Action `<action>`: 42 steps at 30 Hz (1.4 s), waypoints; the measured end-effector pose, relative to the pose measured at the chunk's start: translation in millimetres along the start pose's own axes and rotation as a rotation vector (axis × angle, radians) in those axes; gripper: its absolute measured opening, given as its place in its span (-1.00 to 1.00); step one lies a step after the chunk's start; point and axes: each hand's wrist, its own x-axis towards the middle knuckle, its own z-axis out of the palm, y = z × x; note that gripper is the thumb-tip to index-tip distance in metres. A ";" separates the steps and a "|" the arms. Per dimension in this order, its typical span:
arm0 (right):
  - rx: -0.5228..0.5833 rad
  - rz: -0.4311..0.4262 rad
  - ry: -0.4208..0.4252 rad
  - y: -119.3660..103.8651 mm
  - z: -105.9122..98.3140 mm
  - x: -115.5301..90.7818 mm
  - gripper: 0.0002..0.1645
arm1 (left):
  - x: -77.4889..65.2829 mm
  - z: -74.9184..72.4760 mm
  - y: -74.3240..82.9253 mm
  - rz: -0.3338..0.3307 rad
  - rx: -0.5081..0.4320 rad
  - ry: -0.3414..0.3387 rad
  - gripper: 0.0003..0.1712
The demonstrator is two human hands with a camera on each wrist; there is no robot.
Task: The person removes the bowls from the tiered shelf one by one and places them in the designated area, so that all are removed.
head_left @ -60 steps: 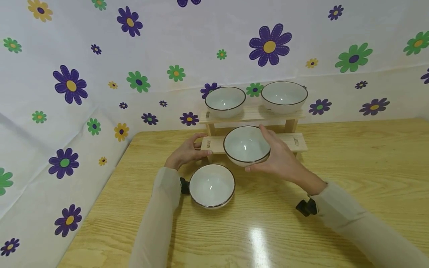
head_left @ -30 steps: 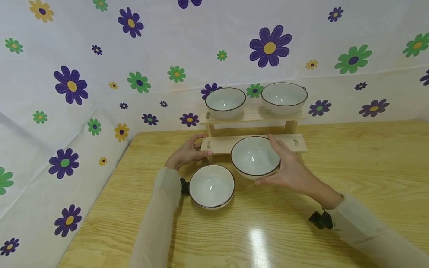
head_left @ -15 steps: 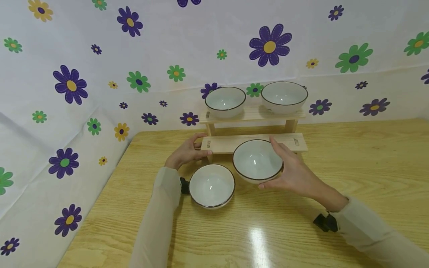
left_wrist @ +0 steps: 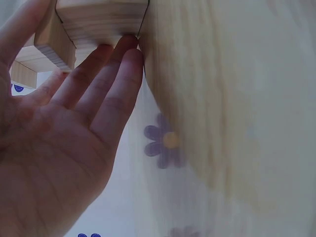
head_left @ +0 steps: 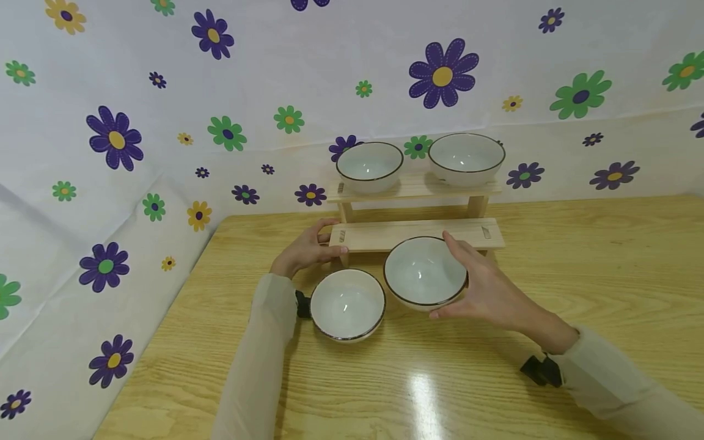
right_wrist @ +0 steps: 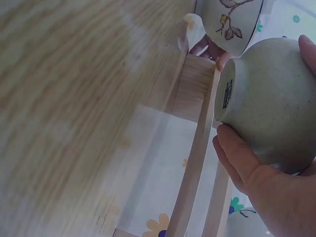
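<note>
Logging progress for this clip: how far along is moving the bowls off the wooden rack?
Done: one white bowl sits on the table. In hand: the right hand grips a second bowl in front of the lower shelf, which is bare; the left hand rests on the shelf's end. Left: two bowls on the top shelf.
</note>
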 end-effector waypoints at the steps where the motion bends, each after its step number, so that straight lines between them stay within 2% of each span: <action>1: 0.001 -0.004 -0.001 0.3 0.3 -0.5 0.64 | -0.1 -0.1 -0.2 0.001 0.001 0.001 -0.09; 22: 0.013 -0.015 -0.052 3.2 1.9 -7.3 0.63 | -2.3 0.2 1.4 -0.005 -0.005 0.004 -0.10; 42: -0.022 -0.081 -0.101 8.7 2.8 -10.4 0.61 | -2.2 0.3 -0.1 0.006 0.005 0.004 -0.10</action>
